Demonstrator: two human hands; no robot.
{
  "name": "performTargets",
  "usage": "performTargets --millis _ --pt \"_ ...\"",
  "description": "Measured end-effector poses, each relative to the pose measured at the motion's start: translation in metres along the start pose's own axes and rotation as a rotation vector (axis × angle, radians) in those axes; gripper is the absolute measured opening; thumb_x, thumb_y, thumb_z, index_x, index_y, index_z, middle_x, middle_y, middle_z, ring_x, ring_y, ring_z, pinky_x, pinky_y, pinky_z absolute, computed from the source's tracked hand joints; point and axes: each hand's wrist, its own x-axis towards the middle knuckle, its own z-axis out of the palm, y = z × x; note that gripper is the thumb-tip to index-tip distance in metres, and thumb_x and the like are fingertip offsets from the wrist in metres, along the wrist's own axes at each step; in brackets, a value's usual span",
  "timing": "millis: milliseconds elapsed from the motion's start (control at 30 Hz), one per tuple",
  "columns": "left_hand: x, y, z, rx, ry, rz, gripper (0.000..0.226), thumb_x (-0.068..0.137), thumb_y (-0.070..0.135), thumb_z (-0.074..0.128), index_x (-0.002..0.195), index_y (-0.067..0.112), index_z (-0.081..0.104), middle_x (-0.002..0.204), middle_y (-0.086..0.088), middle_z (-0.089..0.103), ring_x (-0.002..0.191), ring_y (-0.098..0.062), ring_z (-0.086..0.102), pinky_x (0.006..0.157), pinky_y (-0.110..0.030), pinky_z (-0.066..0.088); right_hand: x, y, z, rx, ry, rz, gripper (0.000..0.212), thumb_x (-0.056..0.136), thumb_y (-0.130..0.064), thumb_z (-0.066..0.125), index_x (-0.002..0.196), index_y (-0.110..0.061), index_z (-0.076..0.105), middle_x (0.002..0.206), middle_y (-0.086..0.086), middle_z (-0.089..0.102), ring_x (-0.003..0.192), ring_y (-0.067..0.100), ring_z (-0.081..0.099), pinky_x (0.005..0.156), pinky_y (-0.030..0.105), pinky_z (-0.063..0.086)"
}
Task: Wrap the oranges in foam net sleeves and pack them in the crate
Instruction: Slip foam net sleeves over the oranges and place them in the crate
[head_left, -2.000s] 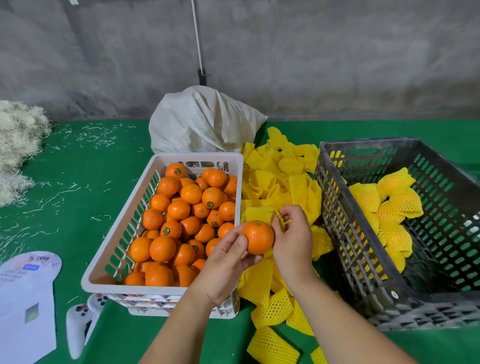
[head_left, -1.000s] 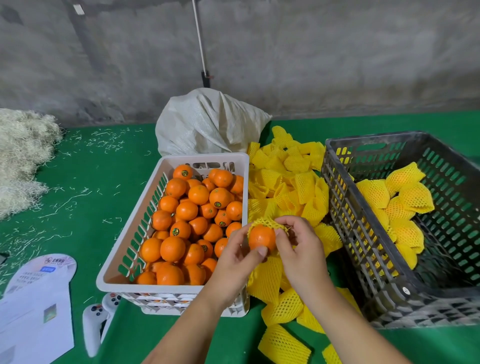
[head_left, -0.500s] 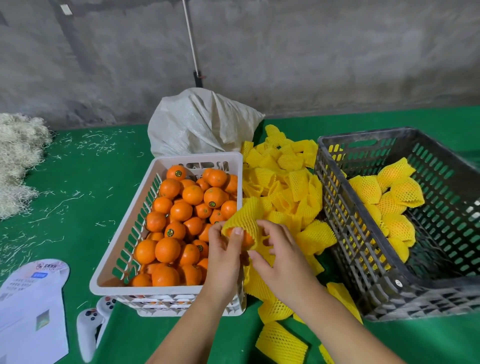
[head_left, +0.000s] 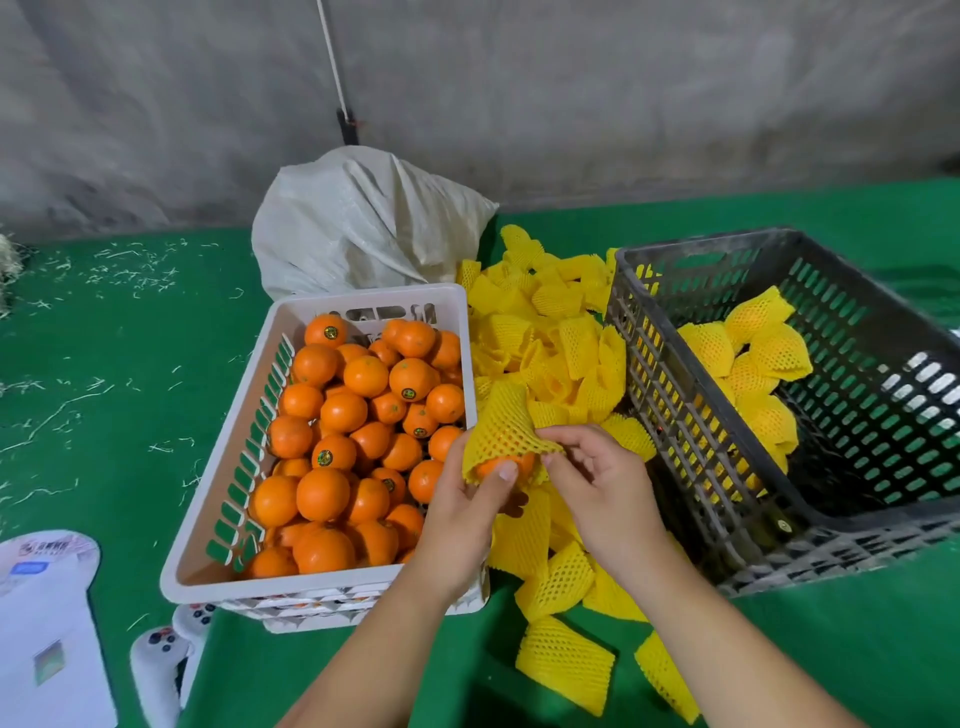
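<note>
Between the two hands, above the gap that separates the white basket from the dark crate, sits the orange (head_left: 503, 464), only its lower face showing beneath the yellow foam net sleeve (head_left: 506, 427). That sleeve is drawn over the fruit from the far side, its long axis running up and away from the person, so its slack, unfilled end stands tilted above the orange while the open mouth faces down toward the palms. The left hand (head_left: 470, 506) cups the fruit from below and the left, thumb pressed on the bare orange skin at the mouth. The right hand (head_left: 597, 480) lies just to the right, fingers curled, pinching the sleeve's hem at its lower right edge. Judging from this, the coming move is a pull of the hem toward the person and under the fruit, and the right hand is the nearer one for the carry into the black crate (head_left: 852, 525), where wrapped oranges (head_left: 748, 364) already lie. Loose empty sleeves (head_left: 550, 343) are heaped on the green table (head_left: 104, 415) between the containers. The white basket (head_left: 208, 519) of bare oranges (head_left: 358, 410) stands to the left, touching the left wrist's side.
</note>
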Motion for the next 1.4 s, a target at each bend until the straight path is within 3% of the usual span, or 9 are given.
performTargets --millis 167,333,467,633,733,933,1033,1200,1400 --pt "0.003 -0.005 0.001 0.027 0.146 0.039 0.038 0.095 0.028 0.064 0.132 0.023 0.064 0.124 -0.009 0.071 0.112 -0.025 0.068 0.09 -0.04 0.055 -0.03 -0.003 0.027 -0.238 0.009 -0.276 0.02 0.094 -0.011 0.065 0.11 -0.02 0.071 0.109 -0.019 0.059 0.102 0.003 0.062 0.084 0.014 0.05" --pt "0.0 -0.003 -0.004 0.174 0.059 0.075 0.058 0.088 0.027 0.077 0.138 0.041 0.052 0.125 0.013 0.068 0.115 -0.011 0.068 0.088 -0.024 0.056 -0.031 0.009 0.028 -0.292 0.06 -0.182 0.037 0.082 0.002 0.073 0.104 -0.02 0.054 0.106 -0.009 0.048 0.098 0.01 0.055 0.083 0.031 0.052" --pt "-0.007 0.0 -0.004 0.22 -0.062 0.047 0.083 0.08 0.036 0.092 0.149 0.036 0.046 0.137 0.009 0.065 0.127 -0.015 0.064 0.1 -0.035 0.057 -0.031 0.019 0.019 -0.263 0.038 -0.088 0.051 0.079 0.011 0.067 0.095 -0.031 0.043 0.092 -0.005 0.049 0.083 0.019 0.053 0.066 0.028 0.04" --pt "-0.007 0.001 0.002 0.273 0.018 0.123 0.071 0.087 0.027 0.087 0.147 0.029 0.051 0.136 0.008 0.065 0.125 -0.014 0.065 0.098 -0.027 0.055 -0.038 0.025 0.018 -0.262 -0.014 -0.039 0.037 0.089 0.001 0.064 0.105 -0.028 0.05 0.095 -0.01 0.059 0.085 0.013 0.057 0.069 0.028 0.045" --pt "-0.008 0.002 0.008 0.299 0.119 0.181 0.073 0.081 0.033 0.087 0.144 0.031 0.05 0.13 0.018 0.065 0.119 -0.006 0.066 0.09 -0.019 0.054 -0.036 0.022 0.008 -0.14 -0.138 0.066 0.039 0.091 -0.001 0.058 0.107 -0.036 0.053 0.099 -0.019 0.065 0.082 0.0 0.06 0.069 0.013 0.044" --pt "-0.007 -0.002 0.036 0.642 0.046 0.211 0.084 0.082 0.035 0.087 0.15 0.039 0.037 0.142 0.021 0.046 0.135 0.003 0.048 0.107 -0.02 0.044 -0.019 0.003 -0.03 0.571 -0.213 0.478 0.063 0.08 -0.053 0.079 0.134 -0.044 0.049 0.13 -0.013 0.067 0.117 0.009 0.067 0.094 0.038 0.053" --pt "-0.01 -0.014 0.057 0.8 -0.042 0.268 0.105 0.087 0.003 0.081 0.158 0.049 0.02 0.142 0.026 0.031 0.138 0.015 0.031 0.104 0.0 0.028 -0.019 -0.003 -0.042 0.439 -0.233 0.378 0.082 0.078 -0.029 0.088 0.146 -0.035 0.043 0.136 -0.007 0.065 0.124 0.014 0.063 0.103 0.041 0.051" --pt "-0.006 -0.018 0.074 0.813 0.047 0.39 0.054 0.101 0.017 0.06 0.151 0.036 0.05 0.107 0.017 0.053 0.1 -0.004 0.057 0.082 -0.011 0.041 -0.005 0.002 -0.079 0.681 -0.139 0.417 0.083 0.078 -0.009 0.078 0.149 -0.027 0.039 0.132 0.005 0.068 0.121 0.022 0.066 0.103 0.044 0.052" --pt "-0.003 -0.021 0.105 0.822 0.107 0.497 0.042 0.104 0.013 0.06 0.146 0.013 0.062 0.099 0.006 0.056 0.092 -0.01 0.058 0.074 -0.017 0.044 0.02 0.016 -0.095 0.631 -0.079 0.394 0.085 0.084 -0.008 0.081 0.149 -0.04 0.037 0.133 0.002 0.066 0.115 0.021 0.068 0.077 0.026 0.054"
